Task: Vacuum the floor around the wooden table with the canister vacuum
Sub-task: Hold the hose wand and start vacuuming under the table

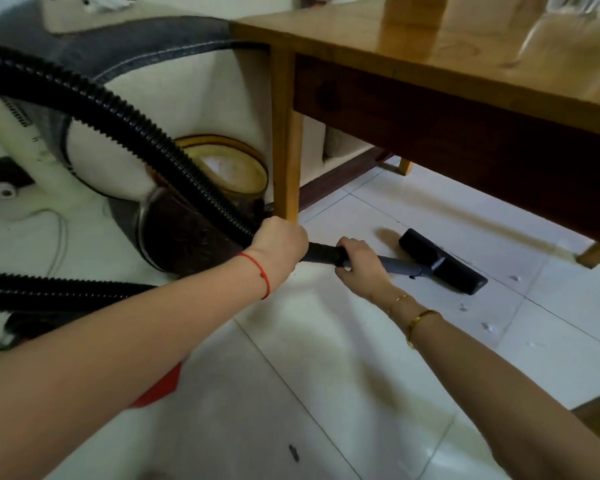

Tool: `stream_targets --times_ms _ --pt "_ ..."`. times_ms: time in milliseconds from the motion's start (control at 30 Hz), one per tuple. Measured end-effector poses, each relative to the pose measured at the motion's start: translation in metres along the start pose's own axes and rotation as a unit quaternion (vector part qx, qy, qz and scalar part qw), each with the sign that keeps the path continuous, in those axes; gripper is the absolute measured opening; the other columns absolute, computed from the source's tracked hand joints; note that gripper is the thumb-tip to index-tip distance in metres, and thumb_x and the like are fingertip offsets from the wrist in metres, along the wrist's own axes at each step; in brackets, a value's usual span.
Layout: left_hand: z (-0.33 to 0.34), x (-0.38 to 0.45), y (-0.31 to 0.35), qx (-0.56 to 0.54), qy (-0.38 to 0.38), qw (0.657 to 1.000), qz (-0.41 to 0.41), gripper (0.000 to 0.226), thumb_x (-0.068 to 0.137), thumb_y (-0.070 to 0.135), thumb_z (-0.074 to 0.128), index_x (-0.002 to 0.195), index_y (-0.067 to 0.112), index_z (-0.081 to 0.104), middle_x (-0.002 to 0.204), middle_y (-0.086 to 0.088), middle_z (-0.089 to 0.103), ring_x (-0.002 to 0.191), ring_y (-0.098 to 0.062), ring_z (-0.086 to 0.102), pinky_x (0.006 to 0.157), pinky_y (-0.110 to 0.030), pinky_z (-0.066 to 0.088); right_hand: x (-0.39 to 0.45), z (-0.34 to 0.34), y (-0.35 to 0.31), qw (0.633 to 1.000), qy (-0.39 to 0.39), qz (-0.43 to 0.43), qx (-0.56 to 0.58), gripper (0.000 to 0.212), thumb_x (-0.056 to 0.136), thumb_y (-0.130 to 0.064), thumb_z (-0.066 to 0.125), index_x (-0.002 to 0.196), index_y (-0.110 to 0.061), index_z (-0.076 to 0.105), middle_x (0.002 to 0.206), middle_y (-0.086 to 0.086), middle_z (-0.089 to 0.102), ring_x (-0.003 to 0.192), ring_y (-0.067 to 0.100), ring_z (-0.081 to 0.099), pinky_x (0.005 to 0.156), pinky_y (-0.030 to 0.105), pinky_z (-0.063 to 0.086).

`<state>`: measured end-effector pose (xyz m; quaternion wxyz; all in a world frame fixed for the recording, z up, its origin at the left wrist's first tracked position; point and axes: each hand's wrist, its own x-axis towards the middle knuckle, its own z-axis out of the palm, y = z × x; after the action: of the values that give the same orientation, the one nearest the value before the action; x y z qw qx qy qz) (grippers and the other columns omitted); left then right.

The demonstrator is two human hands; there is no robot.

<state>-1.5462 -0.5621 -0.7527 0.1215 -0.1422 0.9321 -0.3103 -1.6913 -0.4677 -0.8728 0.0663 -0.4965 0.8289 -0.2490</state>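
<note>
My left hand [278, 242] grips the rear end of the vacuum wand [323, 253], where the black ribbed hose [118, 126] joins it. My right hand [359, 263] holds the same wand a little further forward, over its grey section. The black floor head [440, 259] lies flat on the white tiled floor [326, 393], just under the edge of the wooden table [430, 39]. The table's near leg [284, 143] stands right behind my left hand. Small white scraps [487, 326] lie on the tiles to the right of the head.
A dark round drum-like object [187, 230] with a yellow rim leans on the floor left of the table leg. A white cable [58, 233] trails at the left. Something red [160, 386] shows under my left forearm. A dark speck [293, 452] lies on the near tiles.
</note>
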Motion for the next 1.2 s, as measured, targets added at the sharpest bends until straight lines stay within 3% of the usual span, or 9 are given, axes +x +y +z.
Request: stream_targets --times_ms 167,267,367,467,600,700,933,1200 --pt "0.006 -0.034 -0.014 -0.027 0.012 0.999 -0.031 0.023 0.095 0.013 0.048 0.118 0.012 0.051 0.108 0.001 0.064 0.096 -0.021 0.065 0.064 -0.030 0.040 -0.010 0.015 -0.039 0.998 0.044 -0.033 0.041 0.016 0.078 -0.014 0.062 0.087 -0.015 0.049 0.083 0.002 0.054 0.078 0.019 0.046 0.069 0.031 0.038" --pt "0.019 -0.046 -0.016 -0.053 0.022 0.997 -0.043 0.024 0.094 0.014 0.049 0.117 0.011 0.050 0.109 -0.001 0.063 0.097 -0.021 0.065 0.068 -0.030 0.043 -0.015 0.020 -0.066 0.991 0.071 -0.098 0.050 0.017 0.077 -0.019 0.064 0.086 -0.016 0.050 0.077 -0.002 0.054 0.071 0.015 0.047 0.067 0.029 0.038" --pt "0.034 -0.051 -0.008 -0.076 0.038 0.995 -0.053 0.023 0.094 0.013 0.048 0.117 0.011 0.049 0.110 -0.001 0.062 0.098 -0.020 0.064 0.072 -0.030 0.046 -0.017 0.025 -0.093 0.987 0.047 -0.141 0.064 0.015 0.076 -0.017 0.062 0.088 -0.013 0.054 0.082 0.001 0.061 0.074 0.018 0.053 0.069 0.032 0.044" --pt "0.049 -0.044 0.001 -0.097 0.059 0.992 -0.063 0.023 0.094 0.013 0.048 0.117 0.012 0.048 0.110 -0.001 0.063 0.098 -0.019 0.065 0.073 -0.029 0.047 -0.017 0.031 -0.100 0.992 0.034 -0.116 0.039 0.017 0.076 -0.016 0.062 0.090 -0.012 0.053 0.086 0.003 0.061 0.077 0.020 0.052 0.072 0.034 0.043" --pt "0.061 -0.024 0.013 -0.102 0.083 0.989 -0.063 0.023 0.094 0.017 0.050 0.116 0.014 0.047 0.106 0.000 0.063 0.094 -0.016 0.065 0.070 -0.027 0.046 -0.016 0.026 -0.079 0.997 0.011 -0.070 -0.013 0.016 0.079 -0.014 0.059 0.093 -0.015 0.051 0.088 0.007 0.060 0.078 0.022 0.048 0.072 0.032 0.037" --pt "0.064 -0.001 0.024 -0.097 0.091 0.989 -0.058 0.020 0.093 0.017 0.051 0.113 0.015 0.049 0.101 0.001 0.065 0.090 -0.016 0.066 0.069 -0.027 0.047 -0.012 0.016 -0.052 0.998 -0.006 -0.036 -0.058 0.011 0.084 -0.014 0.056 0.093 -0.008 0.053 0.088 0.010 0.061 0.080 0.027 0.052 0.075 0.033 0.040" --pt "0.046 0.057 0.062 -0.146 0.089 0.985 -0.008 0.019 0.095 0.017 0.049 0.113 0.013 0.048 0.107 0.000 0.065 0.097 -0.017 0.065 0.071 -0.026 0.042 -0.013 -0.004 0.007 0.992 -0.030 0.027 -0.117 0.012 0.092 -0.018 0.052 0.099 -0.008 0.051 0.099 0.011 0.061 0.091 0.029 0.055 0.093 0.034 0.038" --pt "0.007 0.111 0.117 -0.178 0.090 0.979 0.039 0.023 0.093 0.017 0.053 0.115 0.011 0.050 0.108 -0.002 0.065 0.099 -0.019 0.065 0.074 -0.027 0.043 -0.030 -0.036 0.084 0.987 -0.027 0.073 -0.138 0.017 0.093 -0.022 0.055 0.105 -0.011 0.049 0.104 0.009 0.061 0.099 0.028 0.054 0.097 0.035 0.032"
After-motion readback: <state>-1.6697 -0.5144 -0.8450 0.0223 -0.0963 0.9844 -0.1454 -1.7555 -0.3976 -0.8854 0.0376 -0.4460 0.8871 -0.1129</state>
